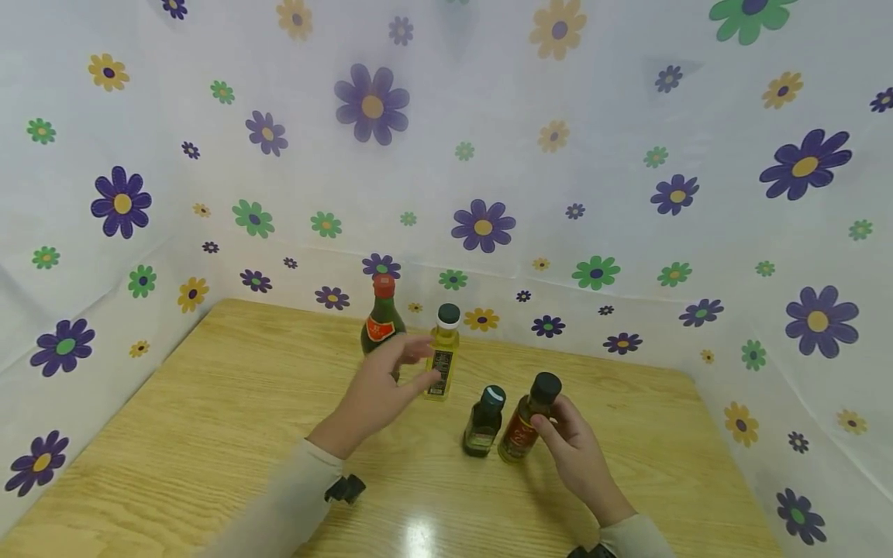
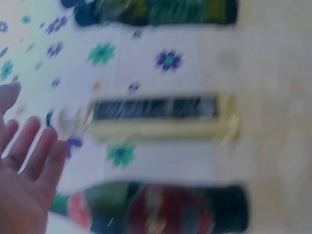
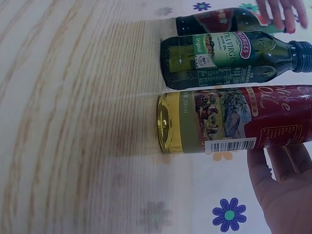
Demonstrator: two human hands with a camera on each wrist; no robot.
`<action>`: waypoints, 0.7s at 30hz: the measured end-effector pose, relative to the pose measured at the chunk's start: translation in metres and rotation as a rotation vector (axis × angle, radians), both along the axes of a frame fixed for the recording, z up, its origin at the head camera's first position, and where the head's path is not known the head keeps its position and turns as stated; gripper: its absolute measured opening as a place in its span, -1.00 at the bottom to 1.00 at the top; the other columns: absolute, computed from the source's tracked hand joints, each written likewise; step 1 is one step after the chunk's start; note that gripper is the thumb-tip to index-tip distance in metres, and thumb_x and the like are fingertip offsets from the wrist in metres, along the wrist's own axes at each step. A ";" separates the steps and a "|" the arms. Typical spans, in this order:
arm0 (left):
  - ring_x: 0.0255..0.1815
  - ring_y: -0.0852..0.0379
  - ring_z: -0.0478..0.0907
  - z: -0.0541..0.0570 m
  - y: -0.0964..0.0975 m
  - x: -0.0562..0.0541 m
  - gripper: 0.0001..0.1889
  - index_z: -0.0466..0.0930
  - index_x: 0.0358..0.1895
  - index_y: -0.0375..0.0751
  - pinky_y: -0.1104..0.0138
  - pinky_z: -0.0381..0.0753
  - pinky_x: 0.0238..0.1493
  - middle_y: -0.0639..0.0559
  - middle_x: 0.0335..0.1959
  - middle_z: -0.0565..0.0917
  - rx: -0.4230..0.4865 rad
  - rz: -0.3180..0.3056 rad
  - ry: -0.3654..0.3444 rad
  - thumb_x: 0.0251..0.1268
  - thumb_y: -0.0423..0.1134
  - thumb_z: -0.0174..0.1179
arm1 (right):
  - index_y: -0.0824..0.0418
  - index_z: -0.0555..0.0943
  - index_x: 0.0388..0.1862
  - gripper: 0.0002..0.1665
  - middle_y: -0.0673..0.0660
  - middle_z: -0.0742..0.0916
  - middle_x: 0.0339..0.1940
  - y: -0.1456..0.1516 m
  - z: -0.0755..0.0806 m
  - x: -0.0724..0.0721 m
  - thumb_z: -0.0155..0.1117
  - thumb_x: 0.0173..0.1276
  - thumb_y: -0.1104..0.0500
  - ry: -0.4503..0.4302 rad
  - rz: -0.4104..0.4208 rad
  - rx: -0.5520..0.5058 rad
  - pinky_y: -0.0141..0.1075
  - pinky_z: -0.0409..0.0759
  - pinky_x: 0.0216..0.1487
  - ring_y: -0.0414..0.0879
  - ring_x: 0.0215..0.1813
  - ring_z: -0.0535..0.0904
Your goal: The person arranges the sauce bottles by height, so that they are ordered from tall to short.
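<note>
My right hand (image 1: 575, 449) grips the upper part of an olive oil bottle (image 1: 519, 434) with a red label and black cap, thumb in front and fingers behind. Just left of it stands a small dark green olive oil bottle (image 3: 214, 61). My left hand (image 1: 380, 384) holds nothing; its fingers are spread, reaching toward a clear bottle of yellow oil (image 1: 444, 349) with a dark cap and label. A dark green bottle with a red cap (image 1: 382, 325) stands at the far left of the group, partly hidden behind that hand. The left wrist view is blurred.
The bottles stand on a pale wooden table (image 1: 230, 403). White flower-printed cloth (image 1: 432, 170) hangs behind the table and along both sides. A dark strap piece (image 1: 345, 488) sits at the left sleeve's cuff.
</note>
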State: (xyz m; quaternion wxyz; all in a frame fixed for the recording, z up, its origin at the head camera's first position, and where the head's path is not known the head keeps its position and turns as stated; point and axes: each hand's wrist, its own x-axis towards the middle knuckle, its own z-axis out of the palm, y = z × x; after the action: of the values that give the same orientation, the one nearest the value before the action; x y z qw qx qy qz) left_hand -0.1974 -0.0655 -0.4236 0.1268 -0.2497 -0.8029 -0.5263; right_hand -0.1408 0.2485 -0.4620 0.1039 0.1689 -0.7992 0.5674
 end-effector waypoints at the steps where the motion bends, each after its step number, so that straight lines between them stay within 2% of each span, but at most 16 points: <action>1: 0.09 0.07 0.63 0.004 -0.007 -0.002 -0.53 0.55 0.29 -0.11 0.03 0.65 0.15 0.04 0.06 0.70 0.016 0.043 0.068 0.37 -0.18 0.42 | 0.36 0.49 0.32 -0.63 0.28 0.66 0.17 0.000 0.000 0.001 0.09 0.60 0.38 -0.001 -0.002 0.001 -0.44 0.58 0.18 -0.34 0.22 0.59; 3: 0.09 0.04 0.60 0.009 -0.021 -0.009 -0.53 0.55 0.26 -0.20 0.05 0.61 0.14 0.00 0.06 0.67 0.050 0.141 0.187 0.33 -0.26 0.44 | 0.36 0.49 0.33 -0.63 0.28 0.66 0.17 0.001 0.001 0.001 0.09 0.60 0.38 -0.007 -0.006 0.006 -0.44 0.59 0.18 -0.35 0.21 0.58; 4: 0.12 -0.01 0.57 0.011 -0.027 -0.013 -0.51 0.52 0.26 -0.24 0.03 0.59 0.16 -0.04 0.08 0.64 0.073 0.182 0.221 0.32 -0.29 0.45 | 0.36 0.49 0.33 -0.62 0.28 0.66 0.17 0.001 0.002 0.001 0.10 0.60 0.37 -0.014 -0.010 0.010 -0.43 0.59 0.18 -0.35 0.21 0.58; 5: 0.16 -0.06 0.53 0.011 -0.033 -0.017 -0.48 0.49 0.28 -0.26 0.03 0.54 0.21 -0.08 0.12 0.61 0.087 0.224 0.245 0.31 -0.30 0.45 | 0.37 0.49 0.33 -0.62 0.28 0.66 0.17 0.001 0.002 0.001 0.11 0.60 0.36 -0.015 -0.016 0.017 -0.43 0.59 0.18 -0.35 0.21 0.58; 6: 0.20 -0.09 0.49 0.010 -0.038 -0.022 -0.44 0.45 0.31 -0.29 0.04 0.51 0.25 -0.12 0.17 0.56 0.098 0.261 0.239 0.31 -0.29 0.45 | 0.38 0.49 0.33 -0.62 0.29 0.66 0.18 0.002 0.002 0.001 0.11 0.60 0.35 -0.016 -0.017 0.025 -0.43 0.59 0.18 -0.36 0.21 0.58; 9: 0.36 -0.16 0.37 0.007 -0.052 -0.033 -0.27 0.29 0.48 -0.25 -0.05 0.39 0.39 -0.18 0.36 0.43 0.088 0.308 0.119 0.36 -0.17 0.43 | 0.34 0.51 0.32 -0.62 0.27 0.66 0.19 0.003 0.002 0.000 0.14 0.59 0.33 -0.030 -0.034 0.043 -0.44 0.59 0.19 -0.37 0.22 0.56; 13: 0.51 -0.20 0.27 -0.002 -0.064 -0.042 -0.13 0.15 0.61 -0.18 -0.14 0.28 0.50 -0.18 0.52 0.31 0.031 0.277 -0.085 0.38 0.02 0.39 | 0.26 0.55 0.30 -0.64 0.22 0.67 0.18 0.003 0.001 0.000 0.19 0.58 0.31 -0.031 -0.050 0.046 -0.43 0.61 0.17 -0.37 0.23 0.56; 15: 0.54 -0.21 0.25 -0.005 -0.067 -0.045 -0.11 0.15 0.61 -0.17 -0.15 0.26 0.52 -0.18 0.54 0.30 0.020 0.252 -0.158 0.37 0.08 0.38 | 0.26 0.55 0.29 -0.64 0.19 0.66 0.18 0.002 0.001 0.001 0.21 0.56 0.31 -0.025 -0.050 0.034 -0.43 0.62 0.16 -0.37 0.23 0.56; 17: 0.54 -0.21 0.26 -0.007 -0.068 -0.046 -0.11 0.17 0.61 -0.16 -0.14 0.25 0.53 -0.16 0.55 0.31 0.015 0.234 -0.201 0.37 0.12 0.37 | 0.27 0.54 0.28 -0.63 0.14 0.67 0.17 0.001 0.001 0.001 0.22 0.55 0.33 -0.012 -0.048 0.021 -0.43 0.62 0.16 -0.37 0.23 0.56; 21: 0.53 -0.18 0.29 -0.010 -0.067 -0.049 -0.13 0.18 0.61 -0.12 -0.11 0.27 0.53 -0.15 0.53 0.36 0.015 0.211 -0.229 0.38 0.13 0.35 | 0.31 0.53 0.26 -0.63 0.04 0.67 0.14 0.000 0.003 0.003 0.25 0.51 0.38 0.010 -0.052 -0.001 -0.43 0.63 0.15 -0.36 0.22 0.58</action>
State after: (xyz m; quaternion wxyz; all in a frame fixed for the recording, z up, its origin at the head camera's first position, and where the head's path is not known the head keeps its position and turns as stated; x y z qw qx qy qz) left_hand -0.2463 -0.1320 -0.4340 0.0909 -0.1011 -0.8298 -0.5412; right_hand -0.1377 0.2487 -0.4595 0.1224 0.1508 -0.8024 0.5642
